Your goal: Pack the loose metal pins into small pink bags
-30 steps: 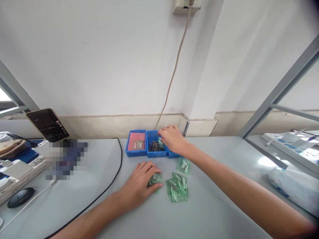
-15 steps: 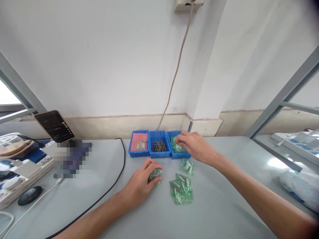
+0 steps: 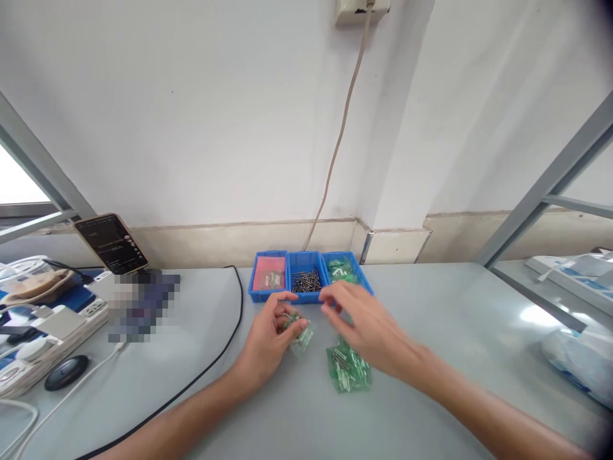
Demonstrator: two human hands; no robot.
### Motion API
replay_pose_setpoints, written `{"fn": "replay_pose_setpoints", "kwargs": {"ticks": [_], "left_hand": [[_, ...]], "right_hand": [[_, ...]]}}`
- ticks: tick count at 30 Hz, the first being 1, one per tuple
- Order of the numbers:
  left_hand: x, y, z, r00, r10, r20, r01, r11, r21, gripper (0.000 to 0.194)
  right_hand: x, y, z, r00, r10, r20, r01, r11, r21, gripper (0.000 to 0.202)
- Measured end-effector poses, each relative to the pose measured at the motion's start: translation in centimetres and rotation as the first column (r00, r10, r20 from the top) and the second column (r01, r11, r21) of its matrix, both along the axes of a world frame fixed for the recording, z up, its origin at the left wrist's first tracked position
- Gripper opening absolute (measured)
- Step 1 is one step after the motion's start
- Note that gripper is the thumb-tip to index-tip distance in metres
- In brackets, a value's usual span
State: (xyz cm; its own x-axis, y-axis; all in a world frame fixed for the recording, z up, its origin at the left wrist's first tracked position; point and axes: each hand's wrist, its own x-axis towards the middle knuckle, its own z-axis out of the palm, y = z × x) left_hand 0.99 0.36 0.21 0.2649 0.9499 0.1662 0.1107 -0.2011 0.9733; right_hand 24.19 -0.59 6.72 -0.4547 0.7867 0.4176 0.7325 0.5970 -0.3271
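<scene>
The right hand (image 3: 368,322) is off the right blue bin (image 3: 360,271) vs half a second ago; it now hangs in front of the middle blue bin (image 3: 307,298), a bit to its right, facing the left hand (image 3: 268,342). The left hand also shifts slightly, and the green bag (image 3: 303,342) it holds shows more. State: left is clamped on that bag, thumb against fingers, bag in front of the middle bin and apart from it. Right has thumb and forefinger parted, nothing visible between them. My read: the reach to the right bin is over, and attention is back on the held bag, both hands near it. Pile of green bags (image 3: 349,369), metal parts inside, unchanged: lies on the worktop (image 3: 287,415), in front and right of the middle bin. The single bag that showed just behind that pile is out of view, probably hidden by the right hand; can't tell if it's moved. Right bin, next to the middle one, has more green bags (image 3: 340,268) in it. Middle bin: loose thin metal pieces (image 3: 308,282). Left blue bin (image 3: 266,296), other side of the middle one, has a pink packet (image 3: 268,265). Phone (image 3: 112,243) well left of the middle bin, black cable (image 3: 242,300) between.
</scene>
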Motion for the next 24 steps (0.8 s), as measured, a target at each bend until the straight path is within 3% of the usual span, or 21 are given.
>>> {"fn": "replay_pose_setpoints", "kwargs": {"ticks": [2,8,14,16,20,24], "left_hand": [[0.3,-0.1,0.0,0.998,-0.042,0.037,0.043,0.999,-0.029,0.048],[0.7,-0.8,0.2,0.995,-0.091,-0.043,0.094,0.994,0.062,0.036],[1.4,-1.0,1.6,0.975,-0.218,-0.049,0.218,0.976,0.005,0.039],[1.6,-0.8,2.2,0.978,-0.189,-0.091,0.192,0.981,0.036,0.038],[1.7,-0.2,2.8,0.968,-0.068,-0.243,0.134,0.954,0.267,0.033],[1.4,0.3,2.2,0.961,-0.071,-0.269,0.134,0.965,0.224,0.024]], "right_hand": [[-1.2,-1.1,-0.8,0.995,0.092,0.040,-0.090,0.994,-0.054,0.008],[-1.6,-1.6,-3.2,0.959,0.245,0.143,-0.261,0.959,0.110,0.022],[-0.8,-0.8,-4.3,0.972,0.202,0.120,-0.220,0.960,0.171,0.033],[-0.5,-0.7,-4.4,0.984,0.177,0.022,-0.178,0.977,0.117,0.026],[0.2,-0.6,-4.9,0.974,0.067,-0.217,-0.080,0.996,-0.049,0.019],[0.6,-0.1,-6.1,0.954,0.039,-0.297,-0.077,0.990,-0.117,0.019]]}}
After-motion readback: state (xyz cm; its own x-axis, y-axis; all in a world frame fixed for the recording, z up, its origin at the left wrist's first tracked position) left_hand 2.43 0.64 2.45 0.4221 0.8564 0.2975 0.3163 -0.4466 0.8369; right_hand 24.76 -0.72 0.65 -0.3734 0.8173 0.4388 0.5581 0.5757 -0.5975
